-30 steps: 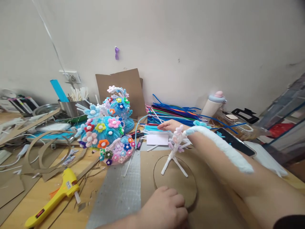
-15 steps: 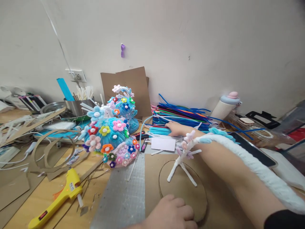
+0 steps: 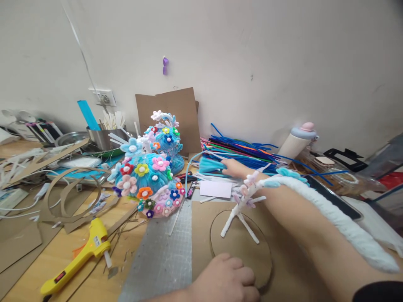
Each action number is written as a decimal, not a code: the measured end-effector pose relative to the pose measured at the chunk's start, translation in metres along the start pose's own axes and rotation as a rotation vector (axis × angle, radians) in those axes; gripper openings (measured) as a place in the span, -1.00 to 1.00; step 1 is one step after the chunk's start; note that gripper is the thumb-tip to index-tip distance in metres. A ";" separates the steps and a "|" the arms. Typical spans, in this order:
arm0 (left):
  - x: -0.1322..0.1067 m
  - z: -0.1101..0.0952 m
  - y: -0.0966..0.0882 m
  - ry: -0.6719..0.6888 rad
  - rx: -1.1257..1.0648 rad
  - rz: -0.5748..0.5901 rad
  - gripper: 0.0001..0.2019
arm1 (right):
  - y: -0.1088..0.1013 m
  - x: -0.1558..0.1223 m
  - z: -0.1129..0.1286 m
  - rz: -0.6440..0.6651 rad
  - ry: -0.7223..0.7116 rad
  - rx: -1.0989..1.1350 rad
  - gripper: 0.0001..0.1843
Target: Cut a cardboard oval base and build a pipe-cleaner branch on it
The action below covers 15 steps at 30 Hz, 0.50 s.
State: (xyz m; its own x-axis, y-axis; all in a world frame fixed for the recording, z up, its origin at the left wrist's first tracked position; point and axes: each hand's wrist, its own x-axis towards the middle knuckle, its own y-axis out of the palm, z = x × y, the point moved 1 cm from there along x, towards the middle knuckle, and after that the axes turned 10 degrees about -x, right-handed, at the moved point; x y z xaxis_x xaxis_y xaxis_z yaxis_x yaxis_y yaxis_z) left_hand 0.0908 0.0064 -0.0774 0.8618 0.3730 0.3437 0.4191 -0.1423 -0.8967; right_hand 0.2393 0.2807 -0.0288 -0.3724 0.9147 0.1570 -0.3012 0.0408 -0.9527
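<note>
My right hand [image 3: 236, 167] is stretched out to the back of the table, its fingers closed on the right end of a bundle of light-blue pipe cleaners [image 3: 210, 165], which looks smeared by motion. At the front, my left hand [image 3: 225, 279] rests with curled fingers on the cardboard sheet [image 3: 201, 235], at the lower edge of a cut oval; what is under its fingers is hidden. A white wrapped branch shape [image 3: 308, 195] with small pink and purple flowers stands on two legs over the oval. It arches across my right forearm. A white card [image 3: 215, 189] lies below the bundle.
Left of the sheet stand two blue fuzzy pieces covered in flowers [image 3: 151, 176]. A yellow glue gun [image 3: 80, 256] lies front left, near cardboard rings [image 3: 50, 197]. Dark-blue and coloured pipe cleaners [image 3: 242, 147], a white bottle [image 3: 296, 140] and a tablet-like device [image 3: 333, 197] are at the back right.
The light-blue bundle has shifted slightly and now looks blurred under my right hand's fingers. My left hand stays nearly in place. The view has tilted a little.
</note>
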 end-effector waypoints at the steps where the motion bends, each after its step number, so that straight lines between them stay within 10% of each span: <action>1: 0.000 0.000 0.000 -0.001 0.000 0.006 -0.78 | -0.004 0.003 -0.003 0.032 -0.017 0.011 -0.79; 15: 0.000 0.001 -0.002 0.007 0.008 0.029 -0.79 | -0.035 0.026 -0.020 0.084 0.009 0.040 -0.62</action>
State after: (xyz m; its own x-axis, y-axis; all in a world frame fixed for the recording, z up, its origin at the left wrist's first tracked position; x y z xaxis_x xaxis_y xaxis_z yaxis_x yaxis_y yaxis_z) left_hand 0.0894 0.0076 -0.0756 0.8758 0.3621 0.3192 0.3912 -0.1453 -0.9087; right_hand 0.2577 0.3115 0.0031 -0.3897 0.9180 0.0740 -0.3042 -0.0525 -0.9512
